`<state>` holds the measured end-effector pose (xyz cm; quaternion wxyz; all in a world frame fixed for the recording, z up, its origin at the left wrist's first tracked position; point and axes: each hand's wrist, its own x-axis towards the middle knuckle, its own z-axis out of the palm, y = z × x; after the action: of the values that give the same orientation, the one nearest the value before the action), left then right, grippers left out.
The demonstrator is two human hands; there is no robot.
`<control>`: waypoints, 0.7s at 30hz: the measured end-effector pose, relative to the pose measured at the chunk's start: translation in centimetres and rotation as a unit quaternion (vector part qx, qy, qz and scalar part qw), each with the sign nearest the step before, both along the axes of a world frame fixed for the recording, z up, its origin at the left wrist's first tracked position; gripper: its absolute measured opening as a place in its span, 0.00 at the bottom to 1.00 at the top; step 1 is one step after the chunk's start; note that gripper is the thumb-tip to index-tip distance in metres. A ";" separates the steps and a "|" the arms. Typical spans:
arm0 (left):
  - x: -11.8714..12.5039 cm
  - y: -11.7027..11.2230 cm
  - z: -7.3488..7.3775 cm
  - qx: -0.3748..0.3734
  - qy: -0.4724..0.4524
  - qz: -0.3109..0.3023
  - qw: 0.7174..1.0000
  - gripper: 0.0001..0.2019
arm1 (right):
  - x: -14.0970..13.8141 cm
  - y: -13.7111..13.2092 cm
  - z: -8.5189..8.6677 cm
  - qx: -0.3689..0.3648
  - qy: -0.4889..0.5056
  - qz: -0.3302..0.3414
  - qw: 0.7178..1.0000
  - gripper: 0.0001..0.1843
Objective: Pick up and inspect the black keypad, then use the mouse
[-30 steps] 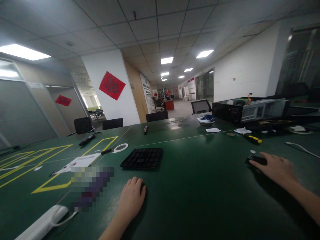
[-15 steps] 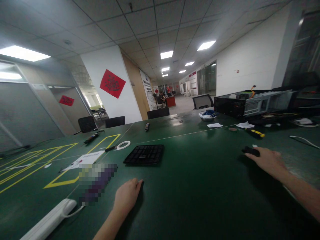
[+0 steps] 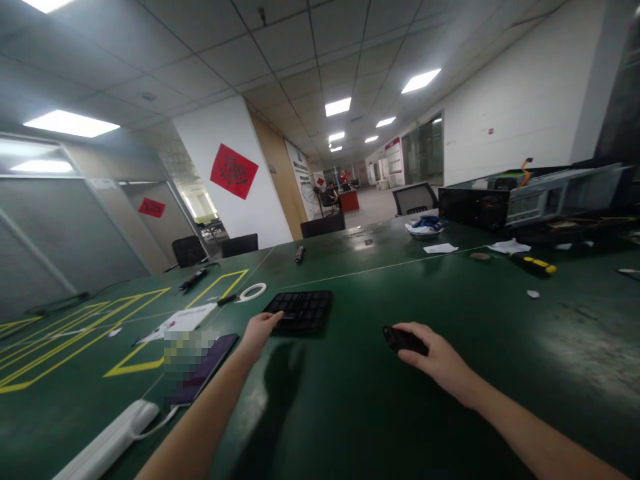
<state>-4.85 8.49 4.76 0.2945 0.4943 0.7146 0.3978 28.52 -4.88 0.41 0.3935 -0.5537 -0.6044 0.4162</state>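
A flat black tray with a raised grid (image 3: 307, 310) lies on the green table. My left hand (image 3: 261, 331) is at its near left corner, overlapping it in view, with thumb and fingers pinched together. Whether it grips the tray or hovers over it, or has something small in the pinch, I cannot make out; its shadow falls on the table to the right. To the right of the tray, my right hand (image 3: 435, 353) grips a small black oblong object (image 3: 404, 339) between thumb and fingers, a little above the tabletop. Its exact kind does not show.
A tablet-like purple panel (image 3: 213, 367) and a white power strip (image 3: 107, 443) lie left of my left arm. Beyond are a white ring (image 3: 253, 292), a paper sheet (image 3: 183, 320), a yellow-black tool (image 3: 535, 264), a bowl (image 3: 425, 230) and an opened computer case (image 3: 530, 200).
My left hand has moved forward to the black tray. My right hand has come in from the far right toward the middle, carrying the small black object. The view has shifted slightly right.
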 end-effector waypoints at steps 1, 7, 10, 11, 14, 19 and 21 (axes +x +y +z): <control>0.6 1.0 0.1 -0.009 0.057 -0.006 0.998 0.13 | 0.1 0.0 0.1 -0.007 -0.006 0.010 1.000 0.25; 3.0 4.6 0.3 -0.060 0.283 -0.052 0.956 0.12 | 0.3 0.5 -0.1 -0.009 0.003 0.037 0.999 0.24; 3.4 4.5 0.4 -0.066 0.330 -0.074 0.939 0.13 | 0.3 0.7 -0.2 -0.012 0.009 0.043 0.999 0.24; 3.6 4.2 0.4 -0.063 0.339 -0.082 0.935 0.14 | 0.4 0.7 -0.2 -0.013 0.013 0.044 0.999 0.24; 5.0 2.1 -0.2 -0.041 0.346 -0.114 0.930 0.18 | 0.6 0.8 -0.3 -0.001 0.018 0.047 0.999 0.24; 10.1 -4.2 -2.1 0.105 0.096 -0.272 0.952 0.18 | 0.7 1.2 -1.3 0.051 0.058 0.067 0.995 0.27; 12.1 -6.5 -2.7 0.126 0.048 -0.320 0.938 0.17 | 0.6 1.2 -1.6 0.055 0.116 0.079 0.989 0.27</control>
<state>7.21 1.97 2.06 0.3072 0.7486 0.4759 0.3446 29.11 -3.69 -1.21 0.4569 -0.4298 -0.6181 0.4738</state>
